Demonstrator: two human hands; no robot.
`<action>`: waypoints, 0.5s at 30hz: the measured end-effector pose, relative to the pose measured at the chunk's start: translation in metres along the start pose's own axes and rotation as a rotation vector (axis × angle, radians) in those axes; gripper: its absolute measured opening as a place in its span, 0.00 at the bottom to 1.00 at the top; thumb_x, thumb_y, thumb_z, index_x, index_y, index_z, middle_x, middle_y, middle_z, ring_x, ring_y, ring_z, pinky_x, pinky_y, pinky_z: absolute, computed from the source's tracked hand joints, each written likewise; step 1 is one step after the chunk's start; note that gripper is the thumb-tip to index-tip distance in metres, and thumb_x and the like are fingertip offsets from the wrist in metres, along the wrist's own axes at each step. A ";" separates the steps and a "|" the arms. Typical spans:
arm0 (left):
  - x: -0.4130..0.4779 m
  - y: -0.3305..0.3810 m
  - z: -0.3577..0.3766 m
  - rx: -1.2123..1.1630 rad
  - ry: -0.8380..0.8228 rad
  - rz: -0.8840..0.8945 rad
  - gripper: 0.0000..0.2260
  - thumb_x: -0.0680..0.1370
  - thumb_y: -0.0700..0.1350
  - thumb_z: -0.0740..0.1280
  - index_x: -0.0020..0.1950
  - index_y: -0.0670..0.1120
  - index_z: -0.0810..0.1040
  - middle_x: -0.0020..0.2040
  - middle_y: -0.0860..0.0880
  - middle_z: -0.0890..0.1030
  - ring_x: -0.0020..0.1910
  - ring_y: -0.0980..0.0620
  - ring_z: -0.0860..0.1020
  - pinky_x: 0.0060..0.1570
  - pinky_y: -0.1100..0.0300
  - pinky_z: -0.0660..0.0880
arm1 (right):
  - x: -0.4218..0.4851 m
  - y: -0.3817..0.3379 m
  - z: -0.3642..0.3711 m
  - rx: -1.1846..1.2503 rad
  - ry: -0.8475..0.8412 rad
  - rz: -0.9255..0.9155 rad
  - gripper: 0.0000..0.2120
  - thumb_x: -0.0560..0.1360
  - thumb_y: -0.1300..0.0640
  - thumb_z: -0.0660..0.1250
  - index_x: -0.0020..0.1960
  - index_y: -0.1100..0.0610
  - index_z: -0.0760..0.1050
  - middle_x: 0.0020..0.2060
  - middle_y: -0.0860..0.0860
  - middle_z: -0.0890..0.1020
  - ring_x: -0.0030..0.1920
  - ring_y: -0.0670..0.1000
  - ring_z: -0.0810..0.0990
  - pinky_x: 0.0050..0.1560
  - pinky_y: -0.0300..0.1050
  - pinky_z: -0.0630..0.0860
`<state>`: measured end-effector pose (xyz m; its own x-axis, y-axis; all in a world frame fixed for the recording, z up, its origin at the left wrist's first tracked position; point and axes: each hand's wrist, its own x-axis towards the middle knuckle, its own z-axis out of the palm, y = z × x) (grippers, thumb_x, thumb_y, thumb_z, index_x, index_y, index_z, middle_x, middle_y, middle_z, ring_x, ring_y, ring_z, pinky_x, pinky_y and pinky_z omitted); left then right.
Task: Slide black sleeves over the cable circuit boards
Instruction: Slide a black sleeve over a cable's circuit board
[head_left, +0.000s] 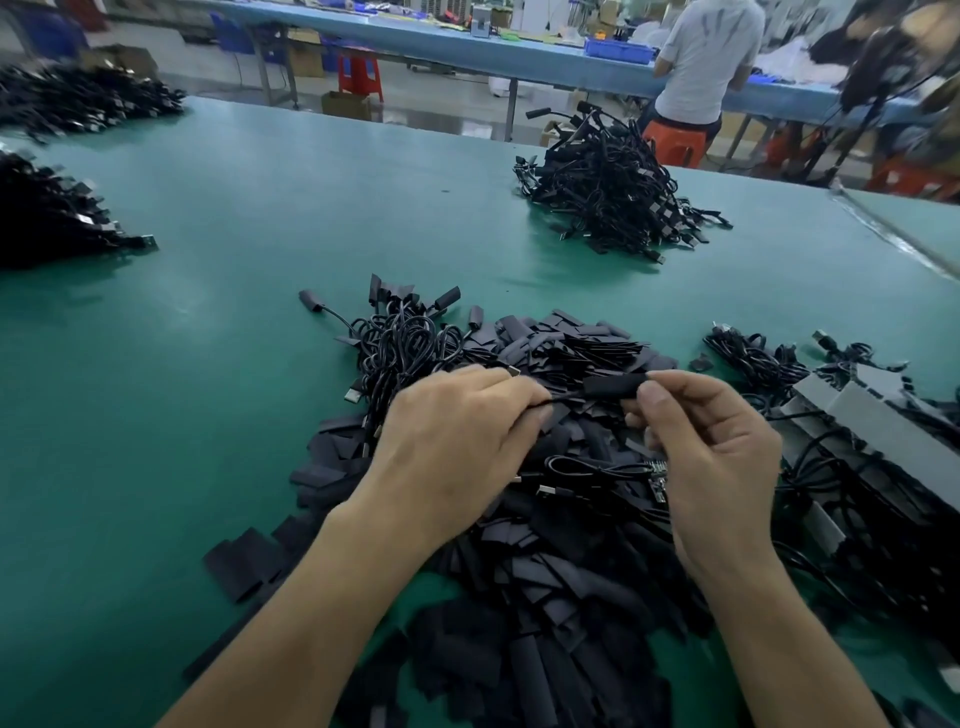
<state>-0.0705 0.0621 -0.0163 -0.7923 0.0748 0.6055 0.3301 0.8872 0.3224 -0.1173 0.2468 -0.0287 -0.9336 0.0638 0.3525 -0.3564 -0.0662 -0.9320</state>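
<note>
The fingers of the right hand (711, 457) pinch one end of a black sleeve (615, 385). The left hand (457, 441) pinches the thin cable (563, 399) going into the sleeve's other end. Both are held just above a pile of loose sleeves (545, 582) on the green table (208, 415).

— How does that sleeve (615, 385) look?
— The one I hold is smooth, matt black plastic. Its cable (566, 399) has a glossier jacket.
— And the plug (513, 371)?
— Bare shiny metal. The table (260, 234) is matt green, faintly sheened.
</note>
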 end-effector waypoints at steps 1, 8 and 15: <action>0.005 0.000 -0.005 0.007 0.043 -0.046 0.07 0.81 0.49 0.67 0.50 0.50 0.85 0.38 0.57 0.83 0.34 0.57 0.80 0.34 0.69 0.74 | 0.001 -0.001 -0.003 -0.098 0.023 -0.028 0.07 0.76 0.61 0.70 0.45 0.49 0.82 0.37 0.49 0.86 0.37 0.46 0.84 0.40 0.33 0.78; 0.059 -0.042 -0.031 -0.215 0.217 -0.617 0.13 0.81 0.48 0.66 0.41 0.45 0.84 0.29 0.52 0.80 0.28 0.53 0.75 0.32 0.57 0.73 | 0.013 -0.003 -0.039 -1.396 -0.189 0.136 0.11 0.77 0.51 0.64 0.57 0.47 0.80 0.53 0.51 0.82 0.53 0.56 0.77 0.56 0.53 0.74; 0.062 -0.064 -0.008 -0.178 0.040 -0.765 0.05 0.81 0.42 0.64 0.49 0.42 0.77 0.40 0.47 0.77 0.43 0.44 0.74 0.38 0.60 0.65 | 0.017 -0.001 -0.042 -1.521 -0.311 0.390 0.22 0.72 0.29 0.60 0.62 0.38 0.74 0.61 0.51 0.74 0.66 0.58 0.67 0.64 0.57 0.65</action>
<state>-0.1369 0.0061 0.0070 -0.8147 -0.5467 0.1932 -0.2195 0.5993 0.7699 -0.1311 0.2896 -0.0251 -0.9932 0.0727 -0.0911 0.0828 0.9903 -0.1119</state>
